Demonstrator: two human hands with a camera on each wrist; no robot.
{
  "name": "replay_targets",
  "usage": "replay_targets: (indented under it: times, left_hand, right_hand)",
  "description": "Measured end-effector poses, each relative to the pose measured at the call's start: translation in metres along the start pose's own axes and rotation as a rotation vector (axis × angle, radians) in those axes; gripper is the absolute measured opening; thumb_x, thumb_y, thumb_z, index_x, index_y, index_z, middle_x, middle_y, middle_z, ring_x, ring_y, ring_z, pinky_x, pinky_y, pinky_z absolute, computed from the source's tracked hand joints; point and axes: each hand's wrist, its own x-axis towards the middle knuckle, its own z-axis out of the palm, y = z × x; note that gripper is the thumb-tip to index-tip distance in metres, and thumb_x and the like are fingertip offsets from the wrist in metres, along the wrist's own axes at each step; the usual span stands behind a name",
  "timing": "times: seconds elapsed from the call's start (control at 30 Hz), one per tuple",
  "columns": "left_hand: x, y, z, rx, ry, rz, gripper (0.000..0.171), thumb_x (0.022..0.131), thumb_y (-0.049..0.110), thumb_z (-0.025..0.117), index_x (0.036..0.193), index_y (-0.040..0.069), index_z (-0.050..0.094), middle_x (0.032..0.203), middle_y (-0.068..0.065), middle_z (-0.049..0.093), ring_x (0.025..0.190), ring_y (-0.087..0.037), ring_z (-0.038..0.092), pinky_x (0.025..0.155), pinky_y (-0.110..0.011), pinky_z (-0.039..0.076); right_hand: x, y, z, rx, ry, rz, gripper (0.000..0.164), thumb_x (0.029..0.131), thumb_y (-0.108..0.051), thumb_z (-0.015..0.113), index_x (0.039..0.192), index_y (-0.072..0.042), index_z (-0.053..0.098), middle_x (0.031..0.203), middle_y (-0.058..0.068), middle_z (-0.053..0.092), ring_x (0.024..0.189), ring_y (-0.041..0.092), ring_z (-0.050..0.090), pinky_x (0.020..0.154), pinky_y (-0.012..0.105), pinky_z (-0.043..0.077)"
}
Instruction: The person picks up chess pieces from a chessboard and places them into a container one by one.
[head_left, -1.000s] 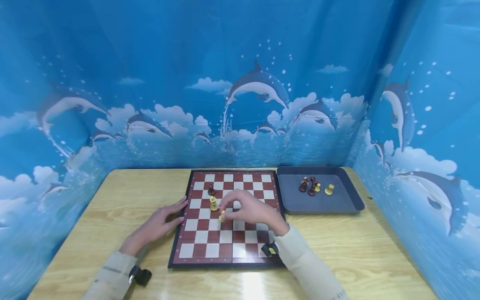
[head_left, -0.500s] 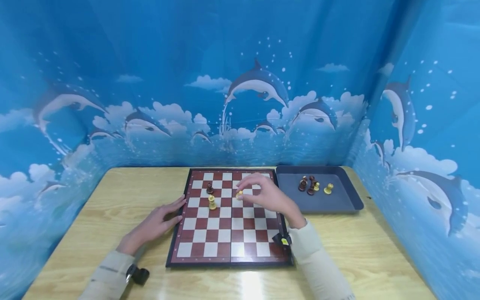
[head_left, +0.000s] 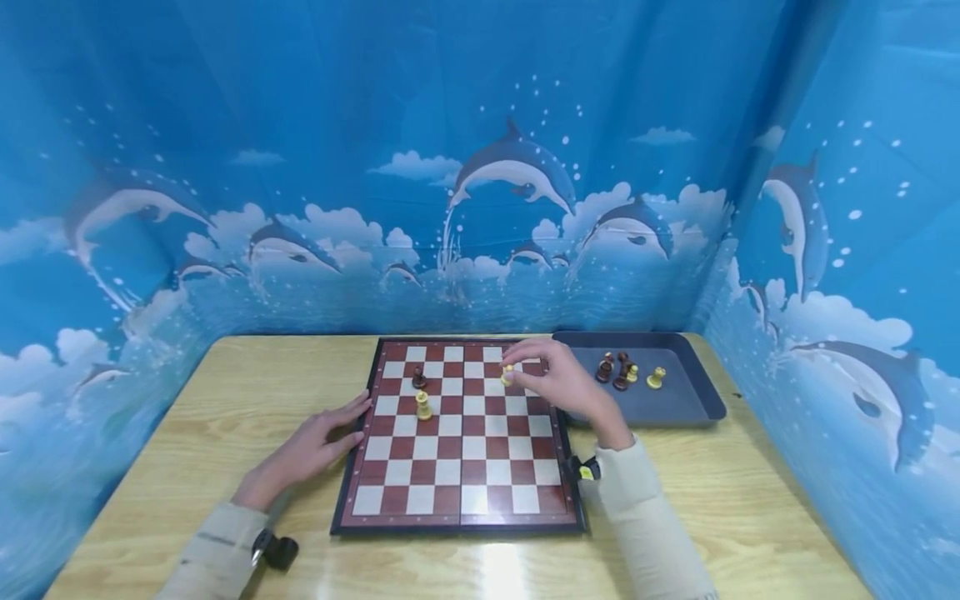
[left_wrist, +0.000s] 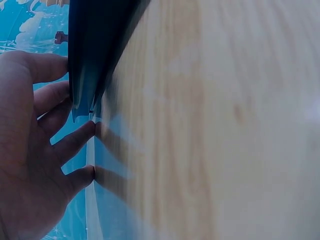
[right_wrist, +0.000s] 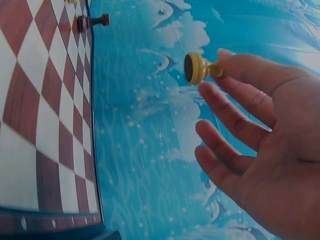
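Note:
My right hand (head_left: 558, 379) pinches a small yellow chess piece (right_wrist: 197, 69) by its top between thumb and fingertips. The fingers cover that top, while the dark round base shows in the right wrist view, raised off the chessboard (head_left: 442, 471). In the head view the piece overlaps the board's upper right squares. A taller yellow chess piece (head_left: 424, 407) and a dark chess piece (head_left: 419, 377) stand upright on the board's left half. Fingers extended and spread, my left hand (head_left: 303, 458) touches the board's left edge; the left wrist view shows its fingertips (left_wrist: 89, 129) at the black rim.
A dark grey tray (head_left: 690, 408) stands right of the board, near the back of the wooden table (head_left: 247, 383). In it are several chess pieces, including dark ones (head_left: 622, 375) and a yellow one (head_left: 656, 379). A dolphin-print curtain (head_left: 337, 208) surrounds the table's back and sides.
My right hand has carried the small yellow piece from beside the taller yellow piece to the right and back, across the board. My left hand has stayed at the board's edge.

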Motion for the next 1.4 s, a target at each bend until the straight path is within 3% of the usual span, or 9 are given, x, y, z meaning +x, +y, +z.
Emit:
replay_targets:
  times: [0.43, 0.83, 1.13, 1.27, 1.4]
  left_hand:
    - [0.0, -0.003, 0.001, 0.017, 0.01, 0.018, 0.058, 0.105, 0.033, 0.056, 0.156, 0.011, 0.04, 0.166, -0.012, 0.029, 0.146, -0.047, 0.035, 0.116, -0.069, 0.028]
    - [0.001, -0.005, 0.002, 0.006, 0.0, 0.002, 0.058, 0.105, 0.035, 0.055, 0.156, 0.013, 0.039, 0.166, -0.009, 0.028, 0.147, -0.045, 0.033, 0.117, -0.068, 0.028]
    - [0.001, -0.003, 0.001, -0.004, 0.002, 0.003, 0.058, 0.105, 0.032, 0.056, 0.156, 0.012, 0.039, 0.166, -0.01, 0.028, 0.147, -0.046, 0.032, 0.117, -0.067, 0.027]
    - [0.0, -0.002, 0.001, -0.005, -0.002, 0.0, 0.058, 0.105, 0.032, 0.056, 0.156, 0.011, 0.039, 0.166, -0.011, 0.028, 0.147, -0.046, 0.032, 0.117, -0.067, 0.027]
    - [0.0, 0.0, 0.0, -0.005, -0.003, 0.001, 0.058, 0.105, 0.032, 0.056, 0.156, 0.011, 0.039, 0.166, -0.011, 0.028, 0.147, -0.046, 0.032, 0.117, -0.067, 0.027]
  right_hand:
    - [-0.008, 0.021, -0.028, -0.107, 0.13, 0.063, 0.019, 0.093, -0.021, 0.076, 0.111, -0.014, 0.078, 0.123, 0.007, 0.071, 0.127, 0.033, 0.055, 0.109, 0.059, 0.043]
    - [-0.017, 0.06, -0.051, -0.194, 0.218, 0.146, 0.022, 0.092, -0.011, 0.076, 0.111, -0.001, 0.075, 0.122, 0.019, 0.07, 0.122, 0.041, 0.06, 0.104, 0.061, 0.048]
    - [-0.026, 0.076, -0.063, -0.203, 0.267, 0.211, 0.019, 0.094, -0.015, 0.075, 0.11, -0.005, 0.076, 0.123, 0.019, 0.07, 0.12, 0.039, 0.06, 0.099, 0.061, 0.051]
    - [-0.03, 0.08, -0.066, -0.21, 0.284, 0.234, 0.021, 0.095, -0.016, 0.074, 0.111, -0.003, 0.075, 0.122, 0.02, 0.07, 0.103, 0.038, 0.065, 0.082, 0.051, 0.057]
    - [-0.033, 0.085, -0.069, -0.219, 0.289, 0.263, 0.022, 0.096, -0.016, 0.073, 0.112, -0.001, 0.075, 0.121, 0.019, 0.07, 0.087, 0.033, 0.063, 0.068, 0.038, 0.052]
